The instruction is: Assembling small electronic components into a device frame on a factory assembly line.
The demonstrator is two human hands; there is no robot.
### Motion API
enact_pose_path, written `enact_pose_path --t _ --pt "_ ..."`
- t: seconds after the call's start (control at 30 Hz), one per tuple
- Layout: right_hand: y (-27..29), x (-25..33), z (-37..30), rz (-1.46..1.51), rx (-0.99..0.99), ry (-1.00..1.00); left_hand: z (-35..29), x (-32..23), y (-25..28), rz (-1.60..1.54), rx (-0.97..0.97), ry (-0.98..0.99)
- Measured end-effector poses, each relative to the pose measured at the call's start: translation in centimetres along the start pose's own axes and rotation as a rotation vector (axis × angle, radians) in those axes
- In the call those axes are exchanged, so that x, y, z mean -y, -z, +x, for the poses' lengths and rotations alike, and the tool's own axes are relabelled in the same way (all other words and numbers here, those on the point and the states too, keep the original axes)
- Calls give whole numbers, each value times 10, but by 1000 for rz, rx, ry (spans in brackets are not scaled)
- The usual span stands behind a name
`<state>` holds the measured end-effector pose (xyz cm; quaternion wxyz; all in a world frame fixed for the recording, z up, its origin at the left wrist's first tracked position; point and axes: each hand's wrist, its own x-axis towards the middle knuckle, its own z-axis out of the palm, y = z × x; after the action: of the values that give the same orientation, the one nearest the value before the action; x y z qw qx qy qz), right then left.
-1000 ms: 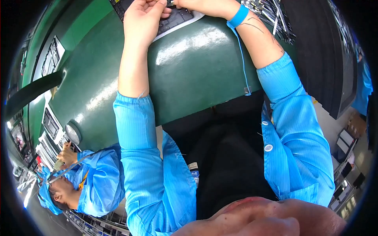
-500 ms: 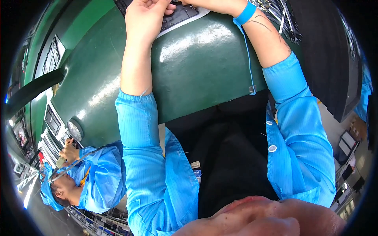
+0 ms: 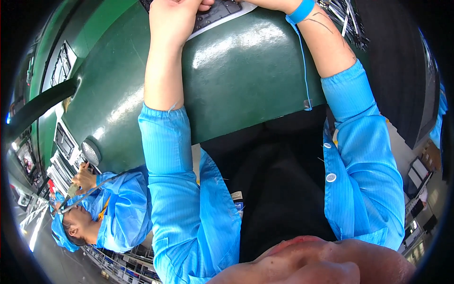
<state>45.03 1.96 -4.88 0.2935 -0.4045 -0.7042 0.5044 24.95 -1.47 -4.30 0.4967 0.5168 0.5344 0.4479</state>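
At the top edge, my left hand [image 3: 176, 18] is over a flat black panel with a silver rim [image 3: 222, 15]. Its fingers are curled in, and whatever they pinch is hidden or cut off by the picture's edge. My right hand [image 3: 276, 4] reaches in from the other side of the panel, its fingers out of the picture. A blue wrist strap [image 3: 301, 11] circles my right wrist, and its thin cord [image 3: 305, 66] runs down to the edge of the green tabletop [image 3: 236, 85].
Several thin metal strips [image 3: 347, 21] are heaped at the upper right, beside a dark surface [image 3: 385, 71]. A black arm-like bar [image 3: 42, 106] and a round ridged disc [image 3: 91, 151] are at left. A co-worker in blue [image 3: 123, 208] works at the lower left.
The panel and both hands sit slightly higher in the picture, so less of the fingers shows. My right forearm has shifted a little to the right.
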Motion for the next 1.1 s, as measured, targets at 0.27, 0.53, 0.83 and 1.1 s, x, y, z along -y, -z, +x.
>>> enact_pose_path --t 0.27,0.53,0.83,1.1 --pt "-7 -2 3 41 -3 9 -3 -6 7 -11 7 21" --pt "-5 -9 4 33 -21 75 15 31 24 33 158 -103" --pt "-5 -14 4 99 -103 123 -1 -7 -13 110 -42 16" --pt "-16 5 8 -113 -172 183 3 8 -1 0 -172 -71"
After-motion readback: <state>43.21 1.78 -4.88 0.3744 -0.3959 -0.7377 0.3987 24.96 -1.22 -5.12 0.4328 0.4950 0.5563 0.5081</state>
